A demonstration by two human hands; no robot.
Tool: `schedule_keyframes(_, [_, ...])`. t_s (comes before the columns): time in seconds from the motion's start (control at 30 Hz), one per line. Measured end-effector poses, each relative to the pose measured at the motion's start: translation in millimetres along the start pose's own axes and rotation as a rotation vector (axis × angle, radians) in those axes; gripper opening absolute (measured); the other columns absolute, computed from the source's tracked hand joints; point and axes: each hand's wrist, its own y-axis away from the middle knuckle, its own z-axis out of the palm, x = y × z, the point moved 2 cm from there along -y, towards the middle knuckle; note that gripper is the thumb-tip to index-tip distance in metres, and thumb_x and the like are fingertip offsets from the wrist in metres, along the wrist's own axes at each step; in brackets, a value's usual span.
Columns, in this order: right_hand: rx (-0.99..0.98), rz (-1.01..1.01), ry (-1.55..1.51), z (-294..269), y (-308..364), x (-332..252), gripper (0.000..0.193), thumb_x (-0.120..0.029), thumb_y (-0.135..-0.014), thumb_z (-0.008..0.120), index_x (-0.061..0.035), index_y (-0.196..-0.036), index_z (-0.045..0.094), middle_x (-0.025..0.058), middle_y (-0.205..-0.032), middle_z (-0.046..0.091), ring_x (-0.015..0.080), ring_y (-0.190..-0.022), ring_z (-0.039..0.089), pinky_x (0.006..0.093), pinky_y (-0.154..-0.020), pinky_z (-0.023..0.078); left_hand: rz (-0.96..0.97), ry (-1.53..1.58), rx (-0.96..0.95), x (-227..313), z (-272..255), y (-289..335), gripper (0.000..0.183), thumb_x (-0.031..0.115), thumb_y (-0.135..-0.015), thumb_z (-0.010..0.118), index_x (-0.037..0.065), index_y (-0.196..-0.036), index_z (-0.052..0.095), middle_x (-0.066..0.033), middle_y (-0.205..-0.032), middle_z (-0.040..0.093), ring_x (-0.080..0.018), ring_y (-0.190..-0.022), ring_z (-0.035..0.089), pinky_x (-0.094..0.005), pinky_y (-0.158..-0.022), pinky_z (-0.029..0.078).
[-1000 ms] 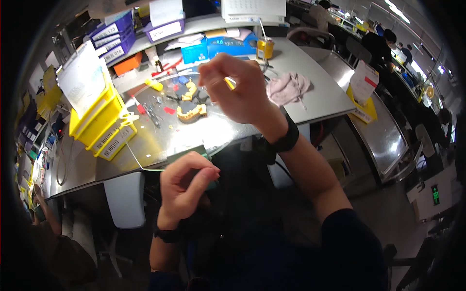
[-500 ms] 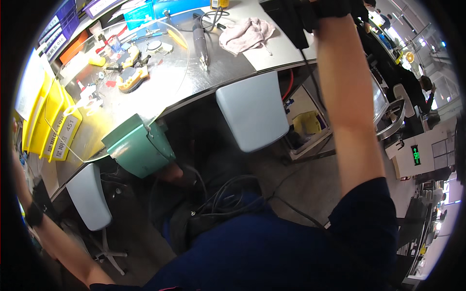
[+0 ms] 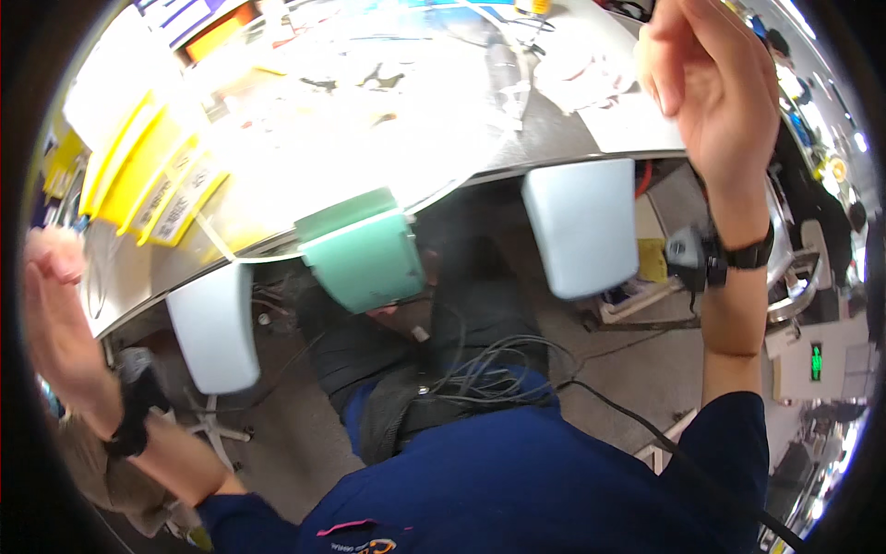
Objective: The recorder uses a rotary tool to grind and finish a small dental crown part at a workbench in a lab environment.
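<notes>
My right hand point(image 3: 724, 97) is raised above the right part of the bench, its fingers loosely bent and apart, with nothing in it. The pale crumpled cloth point(image 3: 586, 78) lies nearest to it, on the bench. At the far left my left hand point(image 3: 65, 319) is held up beside the yellow bins point(image 3: 152, 180); its fingers are smeared by motion, so their hold cannot be made out. Each wrist wears a black strap with a small device point(image 3: 694, 258). Glare washes out the small items on the metal bench point(image 3: 554, 129).
A green tray-like piece point(image 3: 365, 258) juts from the bench edge above my lap. Grey-blue armrest-like pads point(image 3: 581, 226) flank it. Loose grey cables point(image 3: 498, 365) lie over my lap, and a dark cable runs to the lower right. A yellow-labelled bottle point(image 3: 532, 7) stands at the back.
My right hand has come down into view, and my left hand has come in at the left edge. The view has shifted, and the bench has brightened into glare.
</notes>
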Motion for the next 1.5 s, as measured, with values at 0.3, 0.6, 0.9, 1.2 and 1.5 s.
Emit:
schedule_keyframes(0.3, [-0.186, -0.251, -0.513, 79.0, -7.1, -6.0, 0.029, -0.022, -0.091, 0.061, 0.0008, -0.109, 0.063, 0.0112, -0.074, 0.065, 0.0108, -0.047, 0.055, 0.0264, -0.054, 0.05, -0.277, 1.694, -0.333, 200.9, 44.2, 13.3, 0.009, 0.001, -0.076, 0.069, 0.001, -0.085, 0.066, -0.01, -0.075, 0.065, -0.0198, -0.067, 0.061, -0.0285, -0.062, 0.047])
schedule_keyframes(0.6, [-0.167, 0.304, 0.124, -13.6, 91.7, 5.5, 0.021, -0.012, -0.09, 0.057, -0.0028, -0.071, 0.059, 0.0017, -0.059, 0.059, 0.0066, -0.047, 0.052, 0.0214, -0.044, 0.039, -0.704, 1.268, -0.744, 202.4, 82.5, 152.1, 0.01, 0.003, -0.081, 0.066, -0.002, -0.09, 0.065, -0.0128, -0.085, 0.066, -0.0223, -0.075, 0.064, -0.0299, -0.07, 0.05])
schedule_keyframes(0.9, [-0.116, 0.405, -0.662, 92.1, 143.9, 28.6, 0.025, -0.003, -0.091, 0.045, -0.0011, -0.068, 0.054, 0.0056, -0.055, 0.054, 0.0104, -0.042, 0.045, 0.0259, -0.039, 0.034, -0.824, 1.911, 0.088, 153.6, 37.7, 97.7, 0.019, 0.012, -0.087, 0.063, -0.002, -0.074, 0.06, -0.0123, -0.071, 0.062, -0.0216, -0.062, 0.058, -0.0314, -0.059, 0.047])
schedule_keyframes(1.2, [-0.293, -0.345, -0.651, 103.8, 8.9, -17.2, 0.021, -0.014, -0.093, 0.045, -0.0051, -0.075, 0.053, 0.0014, -0.049, 0.047, 0.0138, -0.04, 0.039, 0.0287, -0.042, 0.03, -0.958, 1.487, 0.244, 123.7, 64.0, 63.4, 0.016, 0.007, -0.091, 0.053, 0.0, -0.077, 0.054, -0.009, -0.071, 0.056, -0.0154, -0.065, 0.052, -0.0255, -0.061, 0.041])
schedule_keyframes(1.5, [-0.13, -0.471, -0.611, 96.9, -40.4, -40.6, 0.042, -0.029, -0.101, 0.022, -0.0114, -0.075, 0.05, 0.0014, -0.047, 0.04, 0.0126, -0.04, 0.029, 0.0286, -0.047, 0.027, -0.55, 1.932, -0.183, 248.7, 62.1, -8.5, 0.046, 0.012, -0.079, 0.073, -0.002, -0.118, 0.053, -0.0125, -0.105, 0.06, -0.0208, -0.091, 0.062, -0.03, -0.079, 0.05])
